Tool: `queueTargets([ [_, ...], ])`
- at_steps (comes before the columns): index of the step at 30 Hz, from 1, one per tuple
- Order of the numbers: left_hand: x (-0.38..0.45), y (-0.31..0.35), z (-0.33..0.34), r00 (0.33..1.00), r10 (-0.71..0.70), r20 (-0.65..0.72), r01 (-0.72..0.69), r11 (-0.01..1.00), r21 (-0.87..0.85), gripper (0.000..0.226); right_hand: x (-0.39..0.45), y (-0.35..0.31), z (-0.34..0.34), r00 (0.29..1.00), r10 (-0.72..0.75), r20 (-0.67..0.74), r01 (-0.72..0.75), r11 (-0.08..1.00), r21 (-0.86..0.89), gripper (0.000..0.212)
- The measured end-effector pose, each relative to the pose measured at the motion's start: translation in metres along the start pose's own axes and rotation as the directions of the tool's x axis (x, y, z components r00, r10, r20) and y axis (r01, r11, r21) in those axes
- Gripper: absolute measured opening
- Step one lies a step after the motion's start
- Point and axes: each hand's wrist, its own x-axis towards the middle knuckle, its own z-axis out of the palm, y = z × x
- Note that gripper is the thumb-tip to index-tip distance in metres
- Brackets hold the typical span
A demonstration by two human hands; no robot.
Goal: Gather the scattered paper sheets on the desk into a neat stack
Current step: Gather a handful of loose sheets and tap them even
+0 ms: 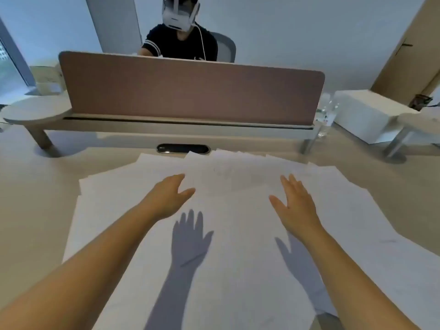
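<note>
Several white paper sheets [233,177] lie spread and overlapping across the beige desk [33,210], fanned out from left to right. My left hand [166,198] hovers above the left part of the spread with fingers straight and thumb out. My right hand [295,203] hovers above the right part, also flat with straight fingers. Both hands cast shadows on the paper below them, so they are raised off the sheets. Neither hand holds anything.
A brown divider panel [190,91] stands along the desk's far edge, with a dark cable slot [183,148] in front of it. A person wearing a headset sits behind it. A white box [364,113] and a plastic bottle [327,115] stand at the far right.
</note>
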Motion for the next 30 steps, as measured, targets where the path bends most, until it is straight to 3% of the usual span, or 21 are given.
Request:
queueTargets([
  [3, 0.001, -0.031, 0.041, 0.981, -0.192, 0.003, 0.191, 0.978, 0.082, 0.066, 0.006, 0.028, 0.029, 0.985, 0.102, 0.142, -0.068, 0.972, -0.226, 0.067],
  [6, -0.008, -0.057, 0.080, 0.927, -0.376, -0.006, 0.374, 0.921, 0.111, 0.072, 0.006, 0.055, 0.057, 0.945, 0.189, 0.265, -0.101, 0.944, -0.313, 0.075],
  [8, -0.012, -0.066, 0.097, 0.904, -0.427, -0.019, 0.426, 0.896, 0.129, 0.073, 0.007, 0.072, 0.072, 0.919, 0.232, 0.320, -0.107, 0.925, -0.364, 0.081],
  [14, -0.006, -0.078, 0.115, 0.938, -0.332, 0.101, 0.292, 0.912, 0.287, 0.066, 0.004, 0.092, 0.101, 0.894, 0.256, 0.367, -0.104, 0.916, -0.388, 0.081],
  [17, -0.003, -0.072, 0.114, 0.957, -0.268, 0.115, 0.232, 0.938, 0.259, 0.063, 0.008, 0.083, 0.107, 0.902, 0.271, 0.337, -0.133, 0.915, -0.380, 0.077],
  [21, 0.000, -0.058, 0.116, 0.975, -0.202, 0.094, 0.202, 0.979, 0.005, 0.064, 0.010, 0.064, 0.117, 0.899, 0.229, 0.372, -0.099, 0.936, -0.337, 0.071],
  [23, 0.003, -0.053, 0.114, 0.968, -0.250, -0.013, 0.243, 0.952, -0.189, 0.066, 0.017, 0.059, 0.112, 0.923, 0.206, 0.324, -0.104, 0.947, -0.305, 0.071],
  [25, 0.009, -0.047, 0.108, 0.925, -0.369, -0.090, 0.297, 0.850, -0.434, 0.065, 0.028, 0.062, 0.099, 0.952, 0.238, 0.191, -0.181, 0.944, -0.277, 0.070],
  [27, 0.016, -0.041, 0.103, 0.887, -0.459, -0.051, 0.320, 0.691, -0.649, 0.064, 0.037, 0.070, 0.082, 0.940, 0.332, 0.082, -0.303, 0.920, -0.249, 0.069],
  [30, 0.028, -0.035, 0.101, 0.859, -0.511, 0.017, 0.368, 0.595, -0.714, 0.067, 0.040, 0.083, 0.068, 0.883, 0.465, 0.069, -0.443, 0.872, -0.206, 0.072],
])
